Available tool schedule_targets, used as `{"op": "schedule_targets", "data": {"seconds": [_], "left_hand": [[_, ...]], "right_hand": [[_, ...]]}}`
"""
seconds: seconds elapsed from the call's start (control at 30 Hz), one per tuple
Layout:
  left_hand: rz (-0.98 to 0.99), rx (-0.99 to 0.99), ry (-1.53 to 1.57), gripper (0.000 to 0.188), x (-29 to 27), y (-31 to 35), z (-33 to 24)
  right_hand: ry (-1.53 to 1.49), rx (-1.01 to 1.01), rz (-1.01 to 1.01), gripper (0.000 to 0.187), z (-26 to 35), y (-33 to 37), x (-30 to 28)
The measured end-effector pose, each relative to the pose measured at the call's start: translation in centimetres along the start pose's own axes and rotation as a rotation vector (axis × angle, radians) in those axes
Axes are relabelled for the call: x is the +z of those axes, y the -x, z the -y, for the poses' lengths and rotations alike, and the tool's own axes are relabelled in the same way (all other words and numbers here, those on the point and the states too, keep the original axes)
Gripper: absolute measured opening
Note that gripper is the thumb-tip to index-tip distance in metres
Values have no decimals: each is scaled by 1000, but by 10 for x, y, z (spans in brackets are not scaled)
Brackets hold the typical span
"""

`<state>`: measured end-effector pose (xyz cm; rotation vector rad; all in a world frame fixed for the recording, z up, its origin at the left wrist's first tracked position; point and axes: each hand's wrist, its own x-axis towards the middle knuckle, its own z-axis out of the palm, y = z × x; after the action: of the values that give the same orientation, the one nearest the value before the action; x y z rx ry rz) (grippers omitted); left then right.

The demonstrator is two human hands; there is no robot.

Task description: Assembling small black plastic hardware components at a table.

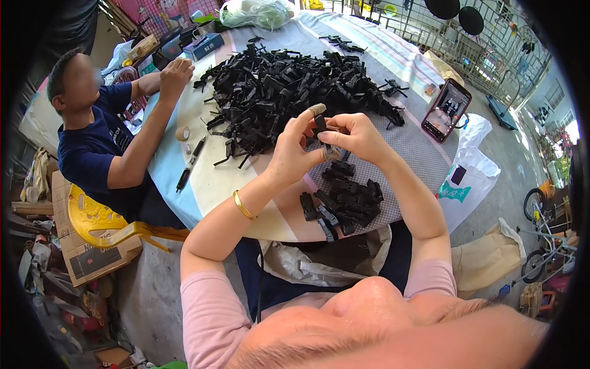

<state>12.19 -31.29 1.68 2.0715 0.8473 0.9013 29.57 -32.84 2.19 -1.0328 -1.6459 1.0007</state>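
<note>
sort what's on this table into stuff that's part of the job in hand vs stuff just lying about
In use: small black plastic part pinched by left hand and right hand; big heap of black parts; smaller pile.

Lying about: phone, marker pen, tape roll, white bag.

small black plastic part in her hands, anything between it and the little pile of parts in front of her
Nothing visible. Both hands, left hand and right hand, hold the small black plastic part above the table, and the small pile lies just below, with open tablecloth between.
</note>
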Motion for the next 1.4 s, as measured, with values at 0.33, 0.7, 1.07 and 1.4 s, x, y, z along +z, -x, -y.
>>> {"op": "schedule_targets", "data": {"seconds": [0.33,0.7,1.07,1.4], "left_hand": [[-117,-10,774,42,-1,-4,5],[-178,34,436,25,-1,0,-1],[-328,153,142,18,4,4,2],[-255,262,-146,65,9,5,-7]], "right_hand": [[-71,-68,-45,22,12,3,-4],[-10,-54,-11,18,14,6,10],[-60,10,-82,17,17,10,20],[381,-203,-165,28,26,9,14]]}}
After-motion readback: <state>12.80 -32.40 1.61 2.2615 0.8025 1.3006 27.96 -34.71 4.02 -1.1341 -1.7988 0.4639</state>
